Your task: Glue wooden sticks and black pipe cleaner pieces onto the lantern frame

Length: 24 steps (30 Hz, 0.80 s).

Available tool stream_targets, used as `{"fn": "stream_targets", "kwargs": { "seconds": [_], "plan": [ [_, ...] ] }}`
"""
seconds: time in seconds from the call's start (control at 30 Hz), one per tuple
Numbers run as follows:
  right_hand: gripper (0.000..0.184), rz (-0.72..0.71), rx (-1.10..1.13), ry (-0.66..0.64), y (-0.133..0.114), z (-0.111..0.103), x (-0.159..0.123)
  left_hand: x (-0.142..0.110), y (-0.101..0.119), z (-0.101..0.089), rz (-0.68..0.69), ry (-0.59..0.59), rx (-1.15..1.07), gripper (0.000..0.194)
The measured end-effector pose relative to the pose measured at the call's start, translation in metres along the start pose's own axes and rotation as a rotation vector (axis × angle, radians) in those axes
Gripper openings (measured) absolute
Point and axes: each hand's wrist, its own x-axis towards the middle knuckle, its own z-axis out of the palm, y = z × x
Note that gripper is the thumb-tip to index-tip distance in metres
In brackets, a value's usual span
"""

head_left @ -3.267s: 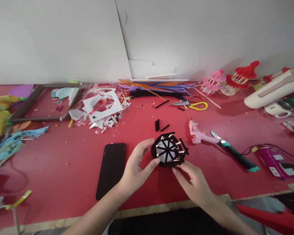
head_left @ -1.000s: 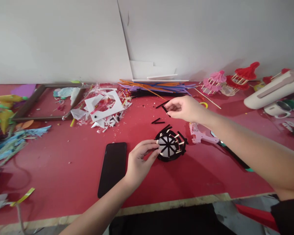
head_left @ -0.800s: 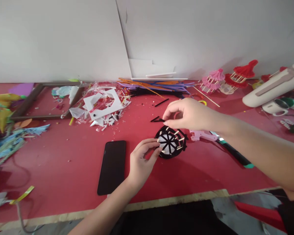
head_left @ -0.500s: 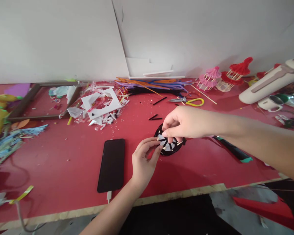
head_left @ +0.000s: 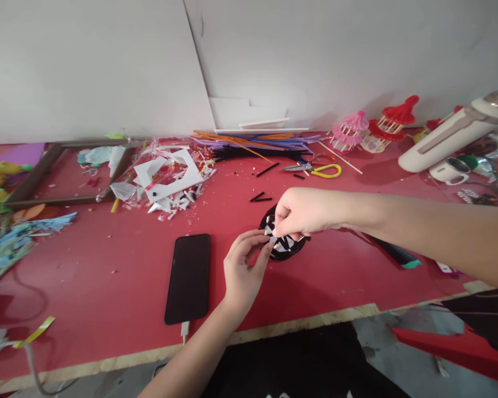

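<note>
A small round black frame [head_left: 289,247] with black spokes, a white centre and several wooden pegs lies on the red table [head_left: 108,276]. My left hand [head_left: 243,271] pinches its left rim between thumb and fingers. My right hand [head_left: 305,211] reaches over the top of the frame, fingers pinched together against its left side; what they hold is hidden. Two short black sticks [head_left: 260,198] lie just beyond the frame.
A black phone [head_left: 188,276] on a cable lies left of my hands. Yellow-handled scissors [head_left: 319,169], a bundle of coloured straws [head_left: 257,143], white scraps [head_left: 166,179], small pink and red paper lanterns [head_left: 373,127] and a white appliance [head_left: 456,138] lie behind. A dark-handled tool [head_left: 394,254] pokes out under my right forearm.
My right hand went from the frame out to the loose black sticks, took one up, and came back down over the frame. My left hand stayed on the rim.
</note>
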Motion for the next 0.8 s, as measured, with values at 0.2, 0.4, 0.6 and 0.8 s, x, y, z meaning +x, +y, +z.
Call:
{"fn": "stream_targets", "kwargs": {
  "seconds": [0.2,0.4,0.6,0.8],
  "plan": [
    [0.016,0.014,-0.061,0.011,-0.0013,0.0042,0.0016,0.0008,0.0001,0.0003,0.006,0.003,0.007,0.013],
    [0.014,-0.012,-0.093,0.003,-0.0054,0.0028,0.0013,0.0007,0.0000,0.0001,0.006,0.010,0.019,0.012],
    [0.012,0.011,-0.166,0.020,-0.0083,0.0038,0.0017,0.0010,0.0012,0.0002,0.006,0.016,0.021,0.011],
    [0.011,0.045,-0.202,0.024,-0.0073,0.0062,0.0042,0.0005,0.0003,0.0002,0.014,0.013,0.010,0.010]
  ]
}}
